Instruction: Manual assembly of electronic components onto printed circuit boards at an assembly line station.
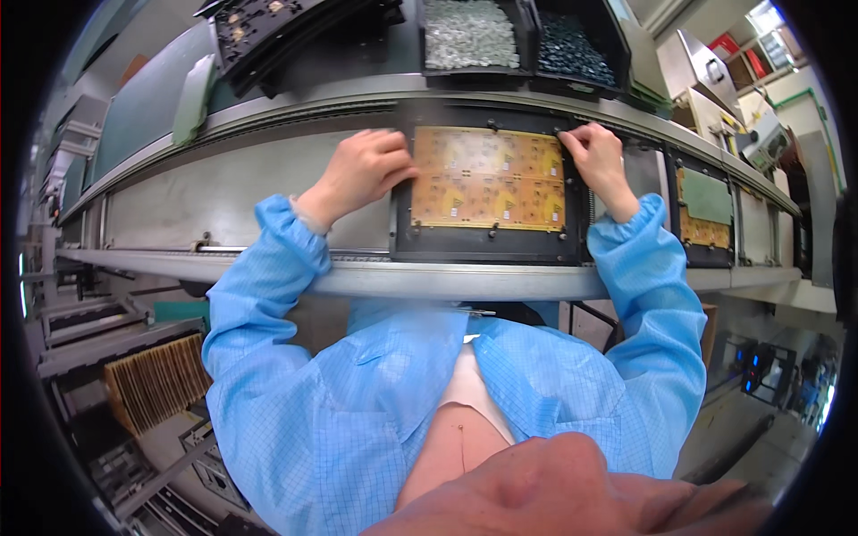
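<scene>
- grey conveyor line (pixel 268 192) running across a factory station, rails front and back.
- black carrier tray (pixel 487 246) sitting on the line, square to the person.
- yellow circuit panel (pixel 487 179) lying flat in the tray.
- left hand (pixel 362 170): fingers curled together, tips pressed on the panel's left edge.
- right hand (pixel 594 156): fingertips pinched at the panel's upper right corner.
- two parts bins (pixel 518 36) on the shelf behind.
- second carrier tray (pixel 706 214) further right.

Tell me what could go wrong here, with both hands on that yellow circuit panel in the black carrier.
The left hand and right hand press opposite edges of the yellow circuit panel; uneven pressure might flex it or seat it crooked in the black carrier. Bare fingers on the panel could leave smudges. The carrier lies between conveyor rails, so fingers might get pinched.
</scene>
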Demonstrator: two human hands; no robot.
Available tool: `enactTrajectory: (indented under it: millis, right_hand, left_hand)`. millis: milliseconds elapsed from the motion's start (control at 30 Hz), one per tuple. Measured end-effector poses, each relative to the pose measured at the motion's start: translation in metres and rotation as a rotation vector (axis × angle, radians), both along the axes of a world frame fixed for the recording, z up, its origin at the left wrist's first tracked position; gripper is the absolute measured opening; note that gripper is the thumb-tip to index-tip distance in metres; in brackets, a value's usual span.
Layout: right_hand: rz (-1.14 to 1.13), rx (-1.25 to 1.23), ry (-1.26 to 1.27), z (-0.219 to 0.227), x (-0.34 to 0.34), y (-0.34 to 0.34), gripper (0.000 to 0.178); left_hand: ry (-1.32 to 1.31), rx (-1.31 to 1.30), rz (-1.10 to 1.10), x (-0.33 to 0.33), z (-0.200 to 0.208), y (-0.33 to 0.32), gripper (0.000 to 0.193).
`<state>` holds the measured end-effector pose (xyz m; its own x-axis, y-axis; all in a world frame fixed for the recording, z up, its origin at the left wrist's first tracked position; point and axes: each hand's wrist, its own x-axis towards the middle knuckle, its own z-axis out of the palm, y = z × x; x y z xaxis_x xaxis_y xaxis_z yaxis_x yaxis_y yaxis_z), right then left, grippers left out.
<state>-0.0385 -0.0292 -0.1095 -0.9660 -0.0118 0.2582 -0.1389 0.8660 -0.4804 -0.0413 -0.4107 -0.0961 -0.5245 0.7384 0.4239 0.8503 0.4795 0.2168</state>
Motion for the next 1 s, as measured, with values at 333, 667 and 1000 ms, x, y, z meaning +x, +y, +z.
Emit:
enactTrajectory:
  millis: [333, 667, 1000]
  right_hand:
    - [0.018, -0.394, 0.058, -0.027, 0.024, 0.004, 0.02]
    - [-0.068, -0.385, 0.227, -0.038, 0.025, -0.019, 0.017]
    - [0.098, -0.438, 0.131, -0.04, 0.043, -0.032, 0.017]
  left_hand:
    - [0.043, -0.081, 0.422, -0.037, -0.016, 0.026, 0.016]
    - [-0.598, -0.321, 0.669, -0.056, 0.023, 0.044, 0.026]
    - [0.479, -0.222, 0.408, -0.091, 0.031, 0.105, 0.007]
